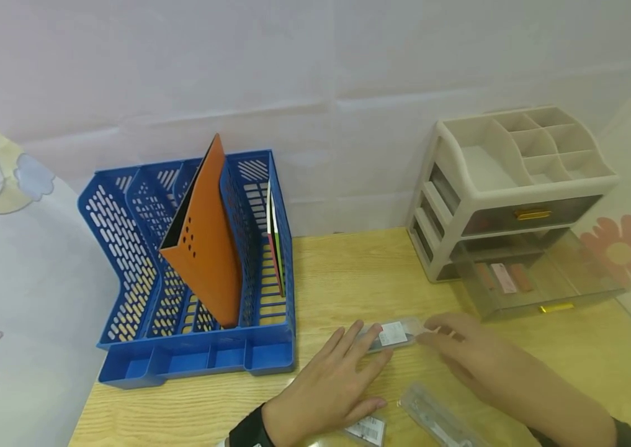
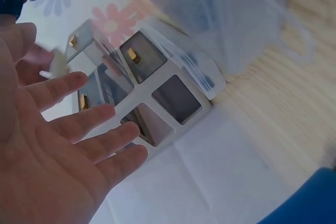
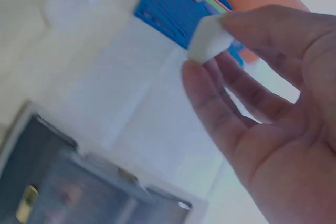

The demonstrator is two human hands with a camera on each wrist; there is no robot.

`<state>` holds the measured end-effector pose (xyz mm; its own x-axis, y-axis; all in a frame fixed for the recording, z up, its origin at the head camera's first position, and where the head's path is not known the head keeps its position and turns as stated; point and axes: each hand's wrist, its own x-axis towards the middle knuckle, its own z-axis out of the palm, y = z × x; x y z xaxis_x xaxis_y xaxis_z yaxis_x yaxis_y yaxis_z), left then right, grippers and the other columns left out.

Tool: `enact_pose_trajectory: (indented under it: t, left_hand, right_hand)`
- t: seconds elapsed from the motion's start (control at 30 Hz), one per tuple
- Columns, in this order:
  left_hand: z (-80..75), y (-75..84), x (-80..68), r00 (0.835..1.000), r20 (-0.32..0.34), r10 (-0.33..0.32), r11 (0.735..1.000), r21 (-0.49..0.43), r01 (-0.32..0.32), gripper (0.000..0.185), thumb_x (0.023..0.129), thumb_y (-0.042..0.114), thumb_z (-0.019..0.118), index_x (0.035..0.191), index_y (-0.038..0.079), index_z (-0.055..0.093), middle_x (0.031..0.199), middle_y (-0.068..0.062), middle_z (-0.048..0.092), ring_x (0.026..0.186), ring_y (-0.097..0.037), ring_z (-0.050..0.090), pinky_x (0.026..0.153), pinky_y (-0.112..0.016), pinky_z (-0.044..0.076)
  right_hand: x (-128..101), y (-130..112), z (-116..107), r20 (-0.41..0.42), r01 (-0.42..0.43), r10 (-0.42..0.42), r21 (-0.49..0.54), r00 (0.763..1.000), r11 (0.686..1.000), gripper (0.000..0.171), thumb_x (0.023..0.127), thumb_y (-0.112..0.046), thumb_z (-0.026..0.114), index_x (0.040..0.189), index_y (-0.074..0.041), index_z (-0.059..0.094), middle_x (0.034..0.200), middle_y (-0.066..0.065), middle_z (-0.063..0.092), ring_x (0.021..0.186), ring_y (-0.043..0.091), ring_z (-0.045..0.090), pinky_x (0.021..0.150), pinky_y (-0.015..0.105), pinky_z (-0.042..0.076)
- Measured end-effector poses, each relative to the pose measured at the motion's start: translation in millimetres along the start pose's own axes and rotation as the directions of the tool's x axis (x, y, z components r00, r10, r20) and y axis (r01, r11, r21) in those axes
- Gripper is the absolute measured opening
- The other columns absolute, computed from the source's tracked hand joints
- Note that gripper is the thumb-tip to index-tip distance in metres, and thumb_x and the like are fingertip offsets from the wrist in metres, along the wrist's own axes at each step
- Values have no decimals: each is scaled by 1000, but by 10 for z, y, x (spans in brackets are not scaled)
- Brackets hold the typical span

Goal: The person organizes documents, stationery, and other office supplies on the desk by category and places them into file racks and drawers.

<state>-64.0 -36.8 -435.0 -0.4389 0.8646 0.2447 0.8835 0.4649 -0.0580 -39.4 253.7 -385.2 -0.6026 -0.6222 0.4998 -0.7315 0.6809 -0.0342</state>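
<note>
Between the thumb and fingertips of my right hand is a small white block, plain in the right wrist view and hidden in the head view. That hand is at the right end of a clear plastic case with a white label, lying on the table. My left hand has its fingers straight and spread, the fingertips overlapping the case's left end in the head view. In the left wrist view its palm shows bare. A second clear case lies nearer, and a labelled clear packet is partly under the left hand's outline.
At the right back stands a cream drawer unit; its clear lower drawer is pulled out, with several pinkish and brown blocks inside. A blue file rack on the left holds an orange folder and thin booklets.
</note>
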Motion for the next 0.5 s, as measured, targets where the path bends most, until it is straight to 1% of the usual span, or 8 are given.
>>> enact_pose_trajectory:
  t: [0.2, 0.23, 0.27, 0.3, 0.33, 0.4, 0.47, 0.5]
  left_hand:
    - [-12, 1, 2, 1000, -14, -4, 1000, -26, 3, 67, 102, 61, 50, 154, 19, 45, 164, -16, 36, 148, -40, 42, 115, -52, 45]
    - [-12, 1, -1, 1000, -12, -5, 1000, -30, 5, 68, 102, 61, 51, 155, 19, 44, 165, -16, 35, 149, -41, 41, 115, -53, 45]
    - [-11, 1, -5, 1000, -11, -7, 1000, -29, 7, 68, 101, 61, 52, 155, 19, 44, 165, -16, 35, 149, -41, 40, 116, -53, 45]
    - [-10, -1, -11, 1000, -10, -9, 1000, -30, 9, 69, 101, 61, 52, 155, 19, 43, 165, -16, 35, 150, -41, 39, 116, -53, 44]
    - [-8, -2, -19, 1000, -9, -11, 1000, -29, 10, 70, 101, 62, 53, 155, 19, 43, 165, -16, 34, 150, -41, 38, 116, -53, 44]
    - [-7, -4, -38, 1000, -6, -14, 1000, -19, 14, 70, 100, 63, 53, 155, 20, 44, 166, -16, 34, 151, -41, 36, 116, -53, 44]
    - [-9, -10, -64, 1000, -8, -16, 1000, -12, 16, 70, 100, 63, 53, 155, 20, 44, 166, -16, 34, 151, -41, 36, 116, -53, 44]
    - [-13, -14, -77, 1000, -6, -20, 1000, -13, 20, 70, 100, 63, 53, 155, 20, 44, 167, -16, 33, 152, -41, 36, 116, -53, 44]
  right_hand:
    - [125, 85, -304, -110, -21, 16, -44, 994, 999, 52, 114, -36, 27, 117, -11, 72, 107, 8, 70, 92, 23, 66, 80, 20, 54]
    - [139, 108, -344, -129, -22, 17, -38, 992, 999, 51, 114, -36, 29, 115, -9, 72, 107, 9, 70, 92, 23, 66, 88, 18, 53]
    - [147, 130, -380, -141, -34, 29, -32, 990, 999, 51, 114, -37, 30, 114, -8, 72, 106, 9, 69, 101, 20, 67, 98, 18, 51]
    - [147, 160, -412, -160, -42, 37, -25, 986, 999, 51, 114, -38, 31, 114, -6, 72, 107, 11, 69, 110, 16, 66, 106, 17, 47]
    - [143, 193, -443, -172, -60, 55, -24, 983, 998, 53, 113, -39, 33, 112, -6, 73, 107, 13, 69, 112, 16, 64, 111, 13, 40]
    - [122, 256, -519, -197, -111, 100, -46, 975, 993, 56, 113, -44, 34, 112, -4, 74, 108, 16, 69, 112, 17, 63, 111, 11, 39]
    - [91, 333, -614, -205, -175, 156, -81, 966, 981, 61, 111, -50, 33, 113, -5, 75, 108, 19, 70, 111, 22, 65, 104, 8, 43]
    - [78, 380, -665, -210, -202, 177, -107, 962, 974, 64, 110, -53, 33, 112, -5, 76, 107, 21, 70, 101, 28, 66, 93, 9, 47]
